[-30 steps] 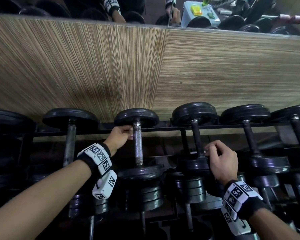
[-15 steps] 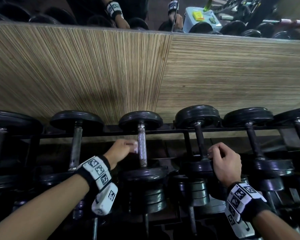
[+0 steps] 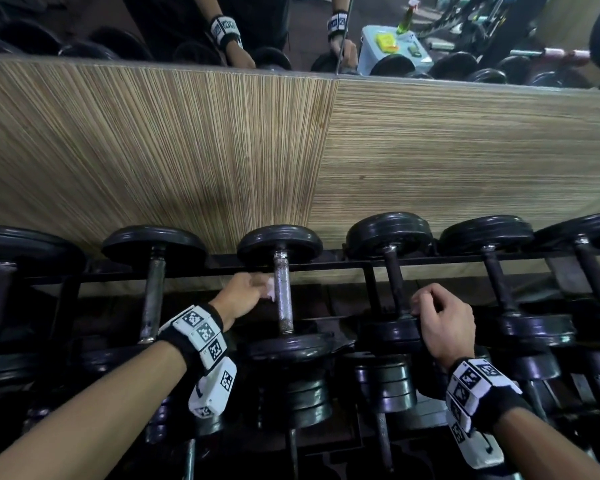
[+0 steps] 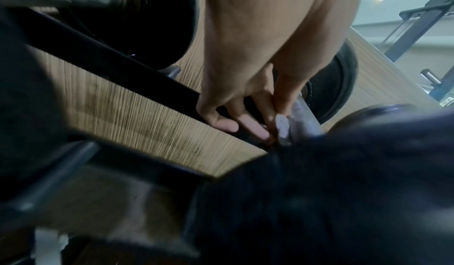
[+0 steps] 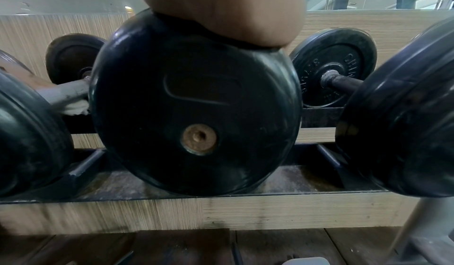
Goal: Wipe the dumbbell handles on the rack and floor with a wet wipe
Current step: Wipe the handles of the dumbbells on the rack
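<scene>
Fingers (image 4: 258, 131) of my left hand (image 3: 239, 297) are curled together, pinching a crumpled wet wipe (image 3: 269, 289) against the left side of a worn steel dumbbell handle (image 3: 283, 292). That handle belongs to the dumbbell in the middle of the top row of the rack (image 3: 326, 263), its far black plate (image 3: 279, 245) close to the wood-grain wall panel (image 3: 187, 150) and its near plate (image 3: 290, 348) towards me. From my left wrist the wipe (image 4: 282, 129) shows as a pale wad pressed to the bar (image 4: 304, 117) just below my fingertips, though the picture is blurred.

My right hand (image 3: 442, 323) is bent over the top edge of the near plate (image 3: 390, 332) of the next dumbbell to the right, fingers curled round its rim. In the right wrist view my palm (image 5: 233, 10) sits on top of that plate (image 5: 196, 104), and the wipe (image 5: 73, 108) peeks out to its left under the pale handle (image 5: 66, 91).

More dumbbells (image 3: 499, 271) line the rack on both sides, with others on the tier below (image 3: 385, 386). Above the wall panel a mirror (image 3: 465, 36) reflects both my wrists.
</scene>
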